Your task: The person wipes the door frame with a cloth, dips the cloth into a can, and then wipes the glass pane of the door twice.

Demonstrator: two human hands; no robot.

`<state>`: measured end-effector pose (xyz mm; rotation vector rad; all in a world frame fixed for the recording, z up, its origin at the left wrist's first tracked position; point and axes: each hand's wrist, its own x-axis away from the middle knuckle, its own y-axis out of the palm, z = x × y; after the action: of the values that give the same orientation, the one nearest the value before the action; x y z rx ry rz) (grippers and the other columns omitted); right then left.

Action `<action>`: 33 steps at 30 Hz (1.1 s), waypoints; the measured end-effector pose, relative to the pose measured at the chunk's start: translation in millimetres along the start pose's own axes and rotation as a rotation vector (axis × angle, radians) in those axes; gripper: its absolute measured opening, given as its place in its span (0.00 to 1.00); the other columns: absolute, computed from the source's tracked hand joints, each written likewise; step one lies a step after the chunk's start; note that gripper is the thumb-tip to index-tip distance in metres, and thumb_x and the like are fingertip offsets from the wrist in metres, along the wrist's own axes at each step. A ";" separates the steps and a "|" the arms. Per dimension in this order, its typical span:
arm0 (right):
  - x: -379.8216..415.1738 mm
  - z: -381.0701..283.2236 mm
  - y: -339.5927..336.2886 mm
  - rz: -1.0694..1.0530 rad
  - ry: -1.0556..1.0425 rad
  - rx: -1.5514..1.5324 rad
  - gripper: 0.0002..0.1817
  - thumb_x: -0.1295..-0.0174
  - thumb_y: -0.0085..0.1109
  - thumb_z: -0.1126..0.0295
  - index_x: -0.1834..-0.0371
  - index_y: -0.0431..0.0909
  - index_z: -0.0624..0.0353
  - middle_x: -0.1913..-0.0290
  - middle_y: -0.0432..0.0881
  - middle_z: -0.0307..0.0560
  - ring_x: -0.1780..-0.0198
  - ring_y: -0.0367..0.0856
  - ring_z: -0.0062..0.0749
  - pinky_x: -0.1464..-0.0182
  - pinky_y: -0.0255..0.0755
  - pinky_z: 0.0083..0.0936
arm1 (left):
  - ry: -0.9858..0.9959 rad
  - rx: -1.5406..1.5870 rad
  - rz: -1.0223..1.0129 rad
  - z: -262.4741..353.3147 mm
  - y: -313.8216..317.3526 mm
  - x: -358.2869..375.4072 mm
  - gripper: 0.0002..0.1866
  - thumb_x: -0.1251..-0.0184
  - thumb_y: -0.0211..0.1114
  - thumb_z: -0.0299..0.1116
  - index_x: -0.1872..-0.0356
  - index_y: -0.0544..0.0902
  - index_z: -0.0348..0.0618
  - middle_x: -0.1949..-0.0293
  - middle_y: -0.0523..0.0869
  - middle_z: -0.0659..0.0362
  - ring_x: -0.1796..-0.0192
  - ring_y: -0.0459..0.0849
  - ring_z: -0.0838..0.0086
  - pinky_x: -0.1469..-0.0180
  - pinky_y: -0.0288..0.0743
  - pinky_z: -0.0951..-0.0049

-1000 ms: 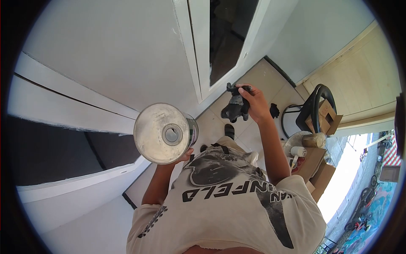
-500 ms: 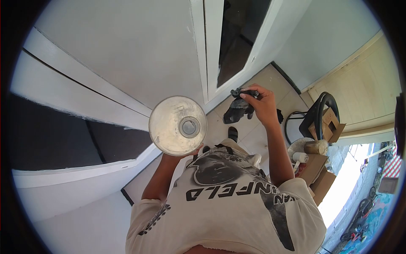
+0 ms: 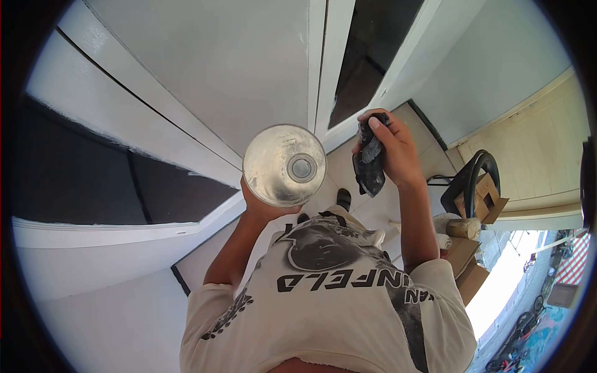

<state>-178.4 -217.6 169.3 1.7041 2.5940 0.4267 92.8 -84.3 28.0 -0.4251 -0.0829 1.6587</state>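
Note:
My left hand [image 3: 266, 210] is wrapped round the side of a round silvery metal can [image 3: 270, 165]. Its top, with a small round cap off to one side, faces up at me, and it hides most of my fingers. Beyond my feet and to the right, my right hand [image 3: 399, 152] grips a crumpled black cloth [image 3: 371, 163] with pale smears. The thumb presses on the cloth's upper part, and its lower end hangs down. Can and cloth are apart from each other.
Ahead stand white-framed doors [image 3: 317, 74] with grey and dark panels [image 3: 74, 180]. To the right are a black chair [image 3: 463, 189], an open cardboard box [image 3: 491, 202] and another carton [image 3: 463, 248]. A bright doorway [image 3: 510, 273] lies at the lower right.
The can has shifted right and slightly up in view. My right hand has gathered the cloth closer into its palm and turned it more upright. My view has tilted slightly.

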 end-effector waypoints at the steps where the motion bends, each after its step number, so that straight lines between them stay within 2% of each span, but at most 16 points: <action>1: -0.4 -3.0 1.5 -0.081 0.006 -0.113 0.11 0.24 0.58 0.68 0.46 0.80 0.62 0.63 0.81 0.38 0.61 0.84 0.22 0.55 0.83 0.24 | 0.000 -0.001 0.002 3.3 -0.3 -1.9 0.62 0.73 0.92 0.43 0.29 0.66 0.36 0.39 0.85 0.51 0.38 0.85 0.65 0.34 0.79 0.62; 3: 0.1 -5.2 1.2 -0.169 0.012 -0.223 0.13 0.24 0.59 0.69 0.42 0.81 0.62 0.62 0.81 0.38 0.61 0.84 0.21 0.55 0.81 0.21 | 0.102 0.012 0.079 9.3 1.7 -3.7 0.62 0.73 0.92 0.42 0.30 0.67 0.35 0.40 0.85 0.51 0.39 0.86 0.64 0.34 0.80 0.62; 5: 0.2 -5.1 2.7 -0.116 -0.066 -0.007 0.16 0.27 0.60 0.73 0.38 0.81 0.62 0.61 0.83 0.39 0.59 0.83 0.18 0.54 0.79 0.19 | 0.107 0.020 0.125 15.5 3.3 -3.8 0.61 0.73 0.92 0.42 0.30 0.67 0.35 0.39 0.85 0.51 0.38 0.86 0.64 0.34 0.79 0.62; 6: 1.7 -6.9 5.5 -0.121 -0.064 -0.006 0.16 0.27 0.60 0.73 0.38 0.81 0.62 0.61 0.83 0.39 0.59 0.83 0.18 0.54 0.79 0.19 | 0.111 0.029 0.166 19.0 3.8 -3.0 0.61 0.73 0.92 0.41 0.31 0.67 0.35 0.39 0.84 0.50 0.37 0.85 0.63 0.34 0.79 0.62; 8: 6.5 -16.5 12.7 -0.108 -0.100 0.172 0.14 0.30 0.61 0.77 0.43 0.82 0.62 0.59 0.84 0.39 0.57 0.82 0.16 0.54 0.76 0.19 | 0.093 0.071 0.180 27.6 3.2 -4.1 0.61 0.73 0.92 0.40 0.31 0.67 0.35 0.38 0.83 0.50 0.36 0.84 0.63 0.34 0.78 0.61; 12: 14.1 -39.2 19.4 -0.224 -0.048 0.233 0.11 0.32 0.62 0.80 0.47 0.82 0.62 0.59 0.84 0.38 0.56 0.82 0.17 0.53 0.77 0.23 | 0.078 0.104 0.137 46.6 -2.9 -13.6 0.62 0.74 0.91 0.36 0.29 0.66 0.36 0.37 0.81 0.49 0.34 0.82 0.62 0.31 0.77 0.61; 14: 16.8 -52.8 34.2 -0.327 -0.427 0.435 0.09 0.33 0.63 0.78 0.51 0.80 0.64 0.58 0.85 0.41 0.55 0.83 0.24 0.53 0.76 0.25 | 0.104 0.135 0.124 48.0 -2.6 -18.1 0.61 0.73 0.90 0.35 0.29 0.65 0.36 0.37 0.81 0.49 0.34 0.82 0.62 0.31 0.76 0.61; 15: 18.3 -62.9 39.3 -0.326 -0.427 0.434 0.09 0.33 0.63 0.78 0.51 0.80 0.64 0.58 0.85 0.41 0.55 0.83 0.24 0.53 0.76 0.25 | 0.130 0.166 0.110 48.6 -2.5 -20.1 0.61 0.73 0.90 0.33 0.29 0.65 0.36 0.36 0.81 0.49 0.34 0.82 0.62 0.30 0.76 0.60; 17: 21.1 -78.3 46.5 -0.382 -0.499 0.737 0.11 0.34 0.64 0.77 0.50 0.80 0.66 0.57 0.82 0.47 0.57 0.84 0.37 0.54 0.75 0.31 | 0.132 0.168 0.104 51.5 -2.0 -22.1 0.61 0.73 0.90 0.33 0.29 0.65 0.36 0.36 0.80 0.49 0.33 0.82 0.62 0.29 0.75 0.60; 21: 9.3 -73.5 61.9 -0.397 -0.521 0.958 0.10 0.37 0.62 0.80 0.52 0.78 0.66 0.57 0.78 0.48 0.56 0.81 0.41 0.55 0.74 0.33 | 0.126 0.210 0.131 59.0 0.9 -21.6 0.60 0.72 0.90 0.33 0.29 0.66 0.37 0.36 0.79 0.50 0.34 0.82 0.62 0.30 0.76 0.60; 22: 7.1 -66.9 64.6 -0.389 -0.530 0.993 0.09 0.36 0.62 0.80 0.54 0.78 0.66 0.59 0.76 0.50 0.58 0.79 0.45 0.55 0.73 0.35 | 0.127 0.209 0.134 57.6 -0.5 -21.5 0.60 0.72 0.90 0.33 0.29 0.66 0.37 0.36 0.79 0.50 0.34 0.82 0.62 0.30 0.76 0.60; 24: 2.5 -56.5 66.8 -0.391 -0.543 1.030 0.08 0.36 0.62 0.80 0.55 0.78 0.67 0.60 0.75 0.51 0.59 0.77 0.50 0.56 0.72 0.37 | 0.140 -0.030 0.171 51.7 -4.7 -22.8 0.60 0.71 0.90 0.38 0.29 0.66 0.38 0.38 0.79 0.50 0.37 0.82 0.60 0.33 0.77 0.60; 26: 1.4 -49.1 68.5 -0.338 -0.556 1.025 0.06 0.36 0.62 0.79 0.58 0.78 0.67 0.60 0.74 0.53 0.60 0.76 0.53 0.56 0.71 0.39 | 0.110 -0.084 0.169 54.7 -8.2 -24.3 0.60 0.71 0.90 0.40 0.29 0.66 0.39 0.39 0.79 0.49 0.38 0.82 0.58 0.35 0.76 0.59; 28: -1.7 -45.9 66.9 -0.363 -0.535 1.004 0.06 0.36 0.62 0.79 0.58 0.77 0.68 0.60 0.75 0.53 0.60 0.76 0.54 0.56 0.71 0.39 | 0.077 -0.138 0.164 58.6 -11.0 -23.4 0.60 0.70 0.90 0.42 0.29 0.67 0.39 0.40 0.79 0.49 0.39 0.82 0.57 0.36 0.76 0.58; 30: -5.6 -41.8 63.7 -0.386 -0.516 0.983 0.06 0.36 0.62 0.79 0.58 0.77 0.68 0.59 0.75 0.54 0.60 0.76 0.54 0.56 0.72 0.40 | 0.077 -0.228 0.162 60.9 -13.0 -22.4 0.58 0.69 0.90 0.38 0.30 0.67 0.37 0.41 0.82 0.50 0.39 0.84 0.64 0.35 0.78 0.64; 33: -8.6 -38.5 62.4 -0.411 -0.532 0.962 0.07 0.37 0.63 0.79 0.58 0.77 0.68 0.60 0.75 0.53 0.61 0.76 0.52 0.57 0.72 0.38 | 0.072 -0.252 0.175 64.1 -13.0 -20.3 0.58 0.69 0.90 0.39 0.30 0.68 0.37 0.42 0.82 0.50 0.40 0.84 0.64 0.36 0.78 0.63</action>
<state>-124.8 -210.7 219.5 1.0387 2.7037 -1.2635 85.9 -89.9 95.9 -0.6993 -0.2080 1.8099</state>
